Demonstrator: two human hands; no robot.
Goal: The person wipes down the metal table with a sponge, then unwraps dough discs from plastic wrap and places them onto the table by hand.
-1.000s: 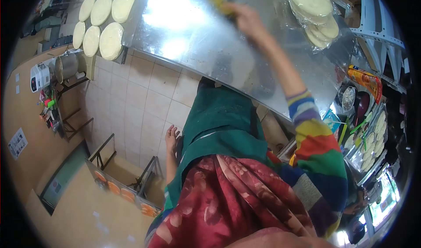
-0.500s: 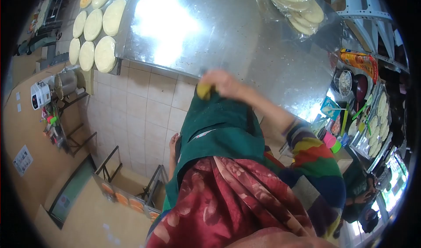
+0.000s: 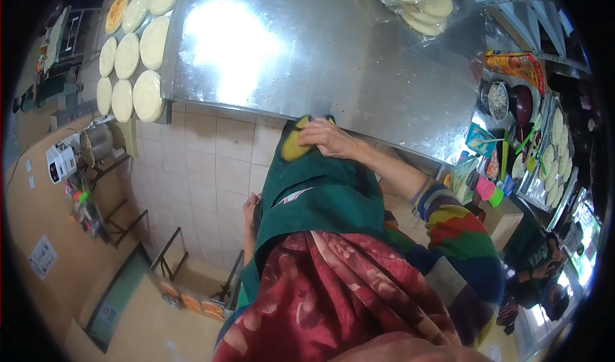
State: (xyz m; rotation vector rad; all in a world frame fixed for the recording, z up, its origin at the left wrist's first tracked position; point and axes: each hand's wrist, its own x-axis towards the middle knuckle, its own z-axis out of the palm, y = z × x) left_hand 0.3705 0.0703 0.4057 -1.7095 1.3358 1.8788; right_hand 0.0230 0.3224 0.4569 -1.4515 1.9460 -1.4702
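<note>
Clamping fingers on the pad, the right hand had drawn it from above the bench to just off its edge, seemingly pausing work; farther off, the grip of the left hand was unclear.

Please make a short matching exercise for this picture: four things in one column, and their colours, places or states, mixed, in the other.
Column 1
1. Right hand
2. Left hand
3. Table
4. Packet

Column 2
A. Mostly orange
B. Holding a yellow object
C. Shiny metal
D. Low, beside the body

Pairs: 1-B, 2-D, 3-C, 4-A
</note>
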